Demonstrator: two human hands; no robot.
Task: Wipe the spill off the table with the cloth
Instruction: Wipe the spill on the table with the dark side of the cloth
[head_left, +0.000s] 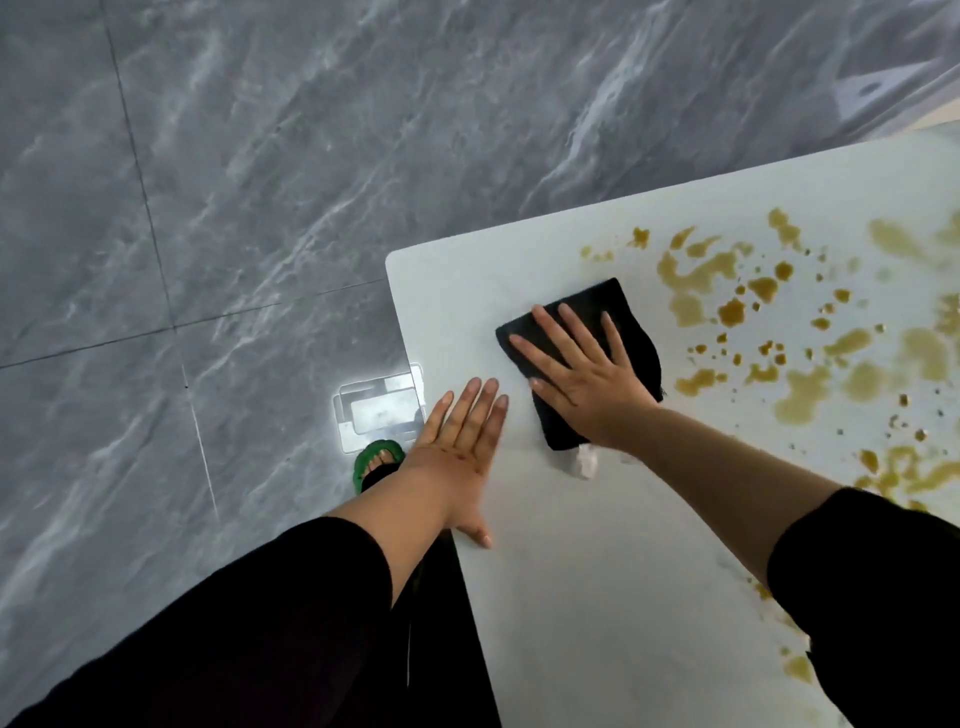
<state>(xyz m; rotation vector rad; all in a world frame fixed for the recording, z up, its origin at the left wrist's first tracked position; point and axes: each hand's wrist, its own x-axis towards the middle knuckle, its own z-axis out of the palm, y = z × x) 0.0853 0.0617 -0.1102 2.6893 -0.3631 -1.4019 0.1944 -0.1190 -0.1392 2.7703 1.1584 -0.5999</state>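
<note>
A black cloth (613, 306) lies flat on the white table (571, 597) near its far left corner. My right hand (582, 374) presses on the cloth with its fingers spread and straight. My left hand (462, 441) rests flat on the table's left edge, fingers straight, thumb on the surface. A brown spill (779, 322) of blotches and drops covers the table to the right of the cloth. A small white tag (584, 462) shows at the cloth's near end.
The table's left edge runs down the middle of the view, with grey marble floor (208, 208) beyond it. My foot in a green sandal (376, 460) stands by the table's edge. More brown drops (795, 665) lie near my right sleeve.
</note>
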